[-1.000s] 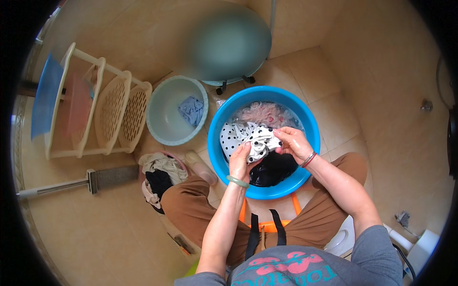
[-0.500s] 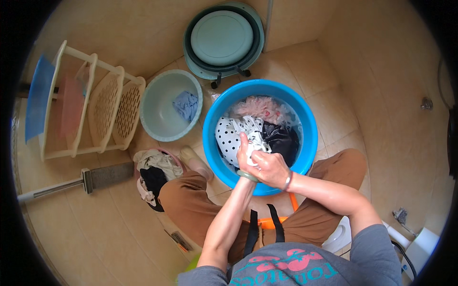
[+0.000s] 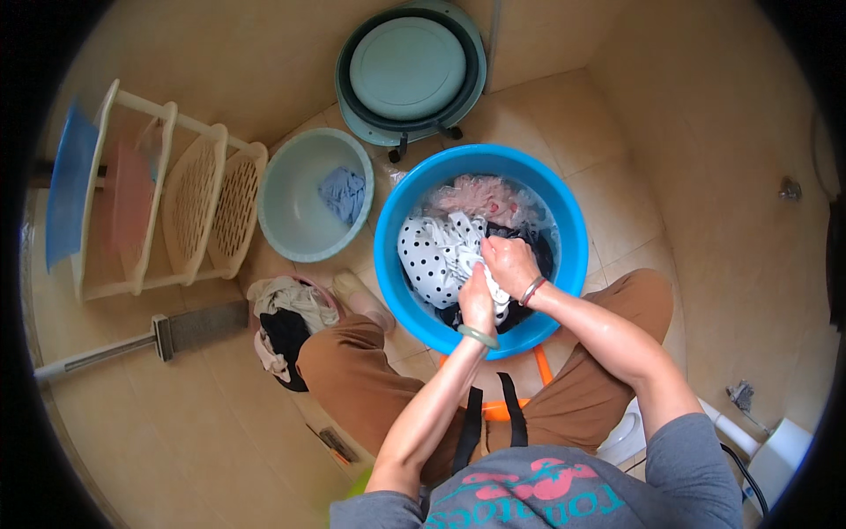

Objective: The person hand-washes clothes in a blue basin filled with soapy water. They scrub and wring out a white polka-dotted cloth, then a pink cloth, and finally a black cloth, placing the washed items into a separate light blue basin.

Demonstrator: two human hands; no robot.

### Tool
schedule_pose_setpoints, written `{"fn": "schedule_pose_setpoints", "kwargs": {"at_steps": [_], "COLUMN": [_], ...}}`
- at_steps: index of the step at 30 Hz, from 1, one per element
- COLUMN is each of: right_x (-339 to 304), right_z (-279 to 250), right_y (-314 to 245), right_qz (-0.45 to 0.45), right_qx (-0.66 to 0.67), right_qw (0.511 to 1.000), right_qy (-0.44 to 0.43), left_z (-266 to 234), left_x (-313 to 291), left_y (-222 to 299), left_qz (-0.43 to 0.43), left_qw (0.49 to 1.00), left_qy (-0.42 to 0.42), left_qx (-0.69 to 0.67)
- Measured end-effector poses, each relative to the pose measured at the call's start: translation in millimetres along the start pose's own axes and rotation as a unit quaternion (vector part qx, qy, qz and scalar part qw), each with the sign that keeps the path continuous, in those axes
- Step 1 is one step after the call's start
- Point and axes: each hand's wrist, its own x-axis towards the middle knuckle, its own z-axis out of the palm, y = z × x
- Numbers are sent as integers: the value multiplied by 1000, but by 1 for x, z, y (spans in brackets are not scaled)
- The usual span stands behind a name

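Observation:
Both my hands grip a white garment with black polka dots (image 3: 426,269) inside a blue basin (image 3: 575,236) of water. My left hand (image 3: 477,302), with a green bangle at its wrist, is closed on a bunched part of the cloth. Just above and to its right, my right hand (image 3: 511,264) is closed on the same garment, its fingers curled in. A pink garment (image 3: 483,199) lies along the basin's far side. Dark cloth (image 3: 544,257) shows partly behind my right hand and below the left.
A pale green basin (image 3: 295,203) holding a light blue cloth (image 3: 342,194) stands to the left. Left of my leg is a pile of clothes (image 3: 291,317). A cream rack (image 3: 198,203) and a mop (image 3: 189,331) are farther left. A folded tub (image 3: 408,69) leans at the back.
My hands were pressed together near the basin's front edge. Now the right hand has moved up and right, the left a little right, with the polka-dot cloth bunched between them.

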Motion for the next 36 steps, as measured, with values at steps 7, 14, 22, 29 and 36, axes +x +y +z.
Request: {"fn": "schedule_pose_setpoints", "kwargs": {"at_steps": [7, 14, 22, 29, 36], "right_x": [-47, 13, -35, 5, 14], "right_z": [3, -6, -49, -25, -28], "right_y": [-40, 3, -33, 43, 34], "right_qz": [-242, 34, -15, 364, 191], "right_qx": [32, 177, 336, 382, 477], "right_qw": [970, 981, 898, 818, 835], "right_qy": [-10, 67, -283, -229, -199], "left_z": [-38, -6, -50, 2, -4], "left_x": [31, -14, 34, -25, -37], "left_y": [-2, 24, 7, 14, -12], "left_qz": [47, -36, -138, 159, 109], "left_qw": [992, 976, 904, 975, 962], "left_qy": [-82, -104, -275, -146, -248], "left_qx": [-84, -188, -297, -50, 46]}}
